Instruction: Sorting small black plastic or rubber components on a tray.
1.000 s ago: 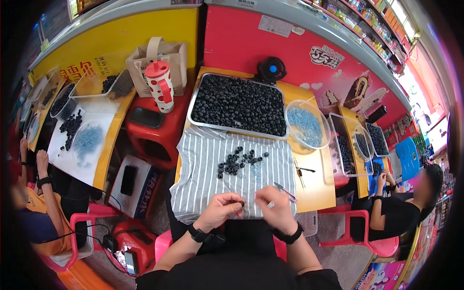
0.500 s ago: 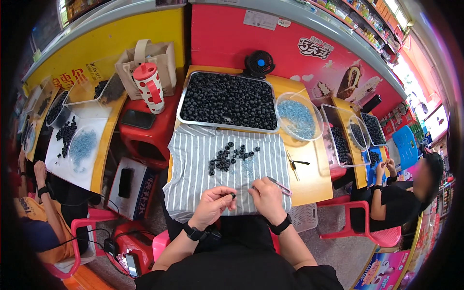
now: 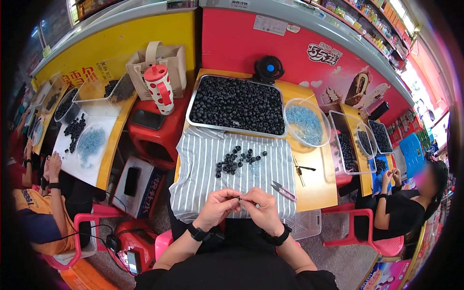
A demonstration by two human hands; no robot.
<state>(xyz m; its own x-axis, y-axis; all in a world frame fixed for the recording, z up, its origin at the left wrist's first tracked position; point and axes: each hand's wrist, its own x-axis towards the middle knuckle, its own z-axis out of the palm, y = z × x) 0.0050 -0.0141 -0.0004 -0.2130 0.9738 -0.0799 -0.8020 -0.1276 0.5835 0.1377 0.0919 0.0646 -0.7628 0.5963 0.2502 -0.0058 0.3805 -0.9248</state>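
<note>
Above the near edge of a grey striped cloth [image 3: 193, 169], my left hand [image 3: 218, 209] pinches a small round black piece [image 3: 239, 198] between thumb and fingertips. My right hand [image 3: 261, 208] meets it there, fingertips closed at the same piece; whatever they grip is too small to make out. Pink-handled thread snips [image 3: 284, 191] lie on the cloth, to the right of my right hand. Further up the cloth, several black ring-like pieces [image 3: 232, 166] sit loose beside a few tiny clear-blue bits [image 3: 254, 169].
Behind the cloth stands a metal tray [image 3: 189, 104] full of black pieces. A clear round tub [image 3: 327, 137] of light-blue bits, a slim tool [image 3: 299, 170] and a small black fan [image 3: 268, 68] share the table. People work at tables left and right.
My right hand has moved left from beside the snips to meet my left hand at the black piece. The snips now lie apart from it. The whole view has shifted slightly.
</note>
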